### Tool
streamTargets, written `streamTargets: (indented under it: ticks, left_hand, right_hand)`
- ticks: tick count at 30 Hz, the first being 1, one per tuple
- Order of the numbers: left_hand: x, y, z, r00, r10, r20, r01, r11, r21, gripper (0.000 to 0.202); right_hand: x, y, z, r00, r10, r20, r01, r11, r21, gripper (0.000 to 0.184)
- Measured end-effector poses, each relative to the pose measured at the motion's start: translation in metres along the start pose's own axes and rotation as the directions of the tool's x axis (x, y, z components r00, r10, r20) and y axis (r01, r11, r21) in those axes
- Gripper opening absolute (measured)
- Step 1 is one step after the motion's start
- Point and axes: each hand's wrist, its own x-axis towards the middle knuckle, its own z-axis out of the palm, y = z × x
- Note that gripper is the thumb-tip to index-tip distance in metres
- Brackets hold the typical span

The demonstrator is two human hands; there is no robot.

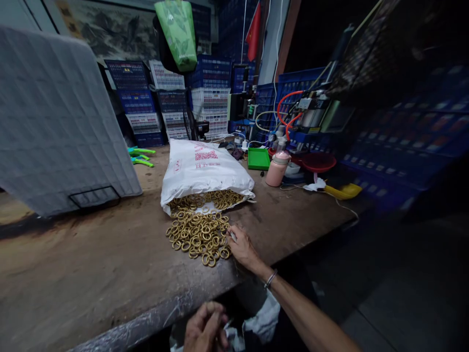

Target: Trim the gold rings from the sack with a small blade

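A white sack (205,171) lies open on the wooden bench, spilling a heap of brass rings (200,234) toward the front edge. My right hand (242,247) rests at the right side of the heap, fingers pinched on a small pale object I cannot make out. A bracelet circles that wrist. My left hand (205,327) hangs below the bench edge with fingers curled around something thin, over a white plastic bag (262,320).
A grey quilted cover (54,122) stands at the left. A pink bottle (277,168), green tray (258,158), red bowl (318,161) and yellow scoop (342,190) sit at the back right. Stacked blue and white crates (205,93) line the rear. The bench edge (146,318) runs diagonally.
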Motion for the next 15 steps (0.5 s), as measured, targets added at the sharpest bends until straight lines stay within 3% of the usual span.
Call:
streamTargets:
  ticks: [2, 5, 7, 10, 15]
  left_hand:
    - [-0.001, 0.022, 0.010, 0.977, 0.206, -0.056, -0.200, 0.975, 0.097, 0.033]
    - [0.007, 0.047, 0.021, 0.866, 0.477, -0.149, -0.453, 0.876, 0.166, 0.026]
    - [0.016, 0.054, 0.024, 0.854, 0.507, -0.121, -0.483, 0.857, 0.180, 0.025]
    - [0.025, 0.055, 0.024, 0.871, 0.489, -0.048, -0.472, 0.860, 0.196, 0.020]
    - [0.027, 0.052, 0.020, 0.865, 0.502, 0.000, -0.489, 0.843, 0.223, 0.008]
  right_hand:
    - [-0.007, -0.006, -0.002, 0.999, 0.015, 0.035, -0.019, 0.993, 0.119, 0.010]
    - [-0.021, -0.015, -0.003, 0.988, 0.061, 0.140, -0.097, 0.958, 0.268, 0.010]
    - [-0.030, -0.019, -0.001, 0.973, 0.094, 0.212, -0.164, 0.924, 0.345, 0.011]
    - [-0.039, -0.022, 0.003, 0.948, 0.116, 0.296, -0.242, 0.867, 0.435, 0.012]
    - [-0.047, -0.028, 0.010, 0.930, 0.115, 0.350, -0.287, 0.822, 0.492, 0.013]
